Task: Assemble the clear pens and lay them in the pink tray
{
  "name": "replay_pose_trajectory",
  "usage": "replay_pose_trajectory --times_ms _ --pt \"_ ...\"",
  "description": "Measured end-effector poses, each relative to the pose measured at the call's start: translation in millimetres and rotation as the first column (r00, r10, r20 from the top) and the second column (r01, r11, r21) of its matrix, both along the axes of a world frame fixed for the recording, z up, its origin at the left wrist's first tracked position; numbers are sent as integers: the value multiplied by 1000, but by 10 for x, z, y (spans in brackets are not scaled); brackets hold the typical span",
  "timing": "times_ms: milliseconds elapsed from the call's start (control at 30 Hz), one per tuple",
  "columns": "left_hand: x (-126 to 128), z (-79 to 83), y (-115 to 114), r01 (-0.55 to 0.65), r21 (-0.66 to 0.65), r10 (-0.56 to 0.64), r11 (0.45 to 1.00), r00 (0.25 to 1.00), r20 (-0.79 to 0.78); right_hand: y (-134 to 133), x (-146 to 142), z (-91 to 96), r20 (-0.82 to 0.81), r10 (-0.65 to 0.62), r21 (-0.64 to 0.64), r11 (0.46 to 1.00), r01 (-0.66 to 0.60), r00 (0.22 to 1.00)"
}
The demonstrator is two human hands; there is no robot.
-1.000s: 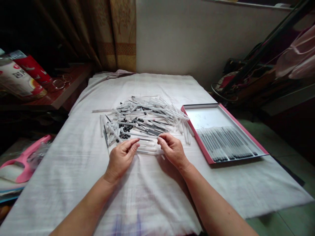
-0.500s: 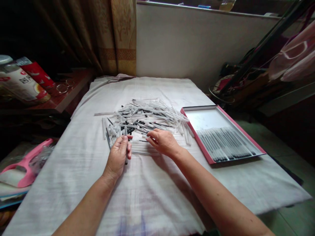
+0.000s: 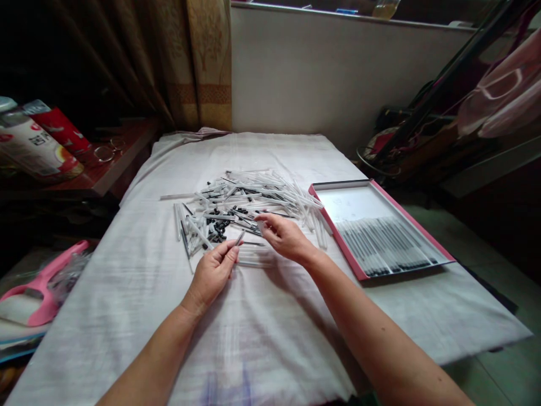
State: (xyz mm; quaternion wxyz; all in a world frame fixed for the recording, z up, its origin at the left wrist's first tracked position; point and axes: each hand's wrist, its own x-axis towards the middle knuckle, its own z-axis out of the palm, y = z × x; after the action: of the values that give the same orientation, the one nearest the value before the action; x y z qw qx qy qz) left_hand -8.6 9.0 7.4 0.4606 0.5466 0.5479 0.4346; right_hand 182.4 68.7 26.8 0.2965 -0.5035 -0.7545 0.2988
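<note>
My left hand (image 3: 213, 272) is closed around a pen (image 3: 240, 238), whose tip end points up and to the right out of the fingers. To its right, my right hand (image 3: 282, 235) pinches a small clear piece (image 3: 261, 226) that looks like a pen cap, partly covered by the fingers. Behind both hands spreads a pile of clear pen barrels (image 3: 264, 183). Small black plugs (image 3: 217, 223) and thin dark refills (image 3: 247, 221) lie in front of that pile. A few clear barrels (image 3: 253, 263) rest flat under and between the hands.
A pink-edged box lid (image 3: 343, 248) on the right holds a row of pens (image 3: 382, 248). Pink-handled scissors (image 3: 44, 285) lie off the left edge of the cloth-covered table (image 3: 190, 361). A jar (image 3: 36, 144) and eyeglasses (image 3: 109, 150) stand on a side shelf.
My left hand has turned, so the pen now slants toward the right hand. My right hand has lifted slightly from among the parts, with a small clear piece showing in its fingers.
</note>
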Motion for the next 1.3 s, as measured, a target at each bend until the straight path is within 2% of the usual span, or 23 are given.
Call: replay_pose_trajectory --times_ms 33,100,167,233,300,400,733,1000,1133,1300 --pt "8 -6 -13 21 41 -19 999 998 -58 -51 45 -23 -186 -55 -101 994 36 981" --pt "34 -12 -47 77 124 -54 989 982 -182 -174 103 -65 -461 -210 -329 943 54 862" --pt "65 -15 -79 131 191 -72 973 955 -289 -292 125 -96 -571 -342 -495 869 19 746" --pt "89 -20 -102 183 230 -88 956 925 -371 -374 127 -115 -601 -396 -569 822 -25 694" --pt "99 -26 -111 223 257 -98 940 900 -425 -408 128 -129 -612 -404 -590 806 -52 680" --pt "95 -33 -111 251 278 -95 927 875 -475 -399 139 -149 -615 -389 -582 811 -62 685" --pt "70 -19 -131 343 294 -99 892 784 -613 -393 206 -151 -559 -240 -538 833 -127 793" --pt "79 8 -169 435 267 -110 860 669 -736 -397 314 -106 -486 -90 -586 771 -247 869" --pt "111 -12 -188 452 281 -80 847 630 -773 -414 292 -124 -491 -98 -594 764 -251 865" --pt "138 -40 -191 435 298 -45 850 622 -781 -426 237 -217 -544 -142 -584 772 -251 827"
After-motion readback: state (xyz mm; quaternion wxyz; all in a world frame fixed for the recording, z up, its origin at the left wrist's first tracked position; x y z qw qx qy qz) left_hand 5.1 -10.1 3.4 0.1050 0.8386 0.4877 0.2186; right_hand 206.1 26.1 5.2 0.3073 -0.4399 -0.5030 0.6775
